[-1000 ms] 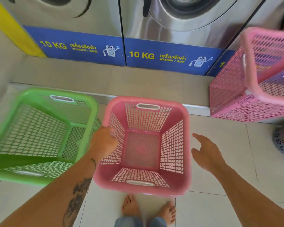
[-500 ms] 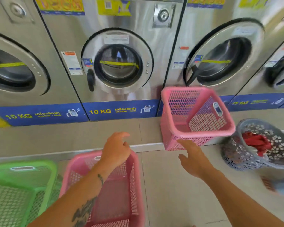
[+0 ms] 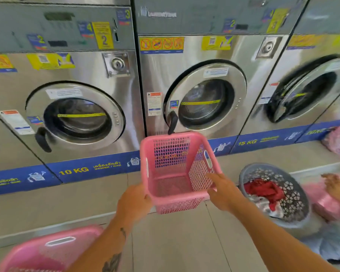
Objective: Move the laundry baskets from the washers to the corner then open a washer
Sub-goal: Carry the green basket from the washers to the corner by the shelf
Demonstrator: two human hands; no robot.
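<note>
An empty pink laundry basket sits tilted toward me on the raised step below the middle washer, whose round door is closed. My left hand grips the basket's near left corner, thumb over the rim. My right hand rests against the near right rim with its fingers spread. Another pink basket stands on the floor at the bottom left, partly cut off by the frame. The left washer is also closed.
A grey round basket with red and white clothes stands on the floor to the right. Beyond it another person's hand handles pink fabric. The right washer door looks ajar. A low tiled step runs along the machines.
My view rose from the floor to the washers. Both hands left the green and pink baskets on the floor and reached the tilted pink basket on the step; the left hand took hold of it.
</note>
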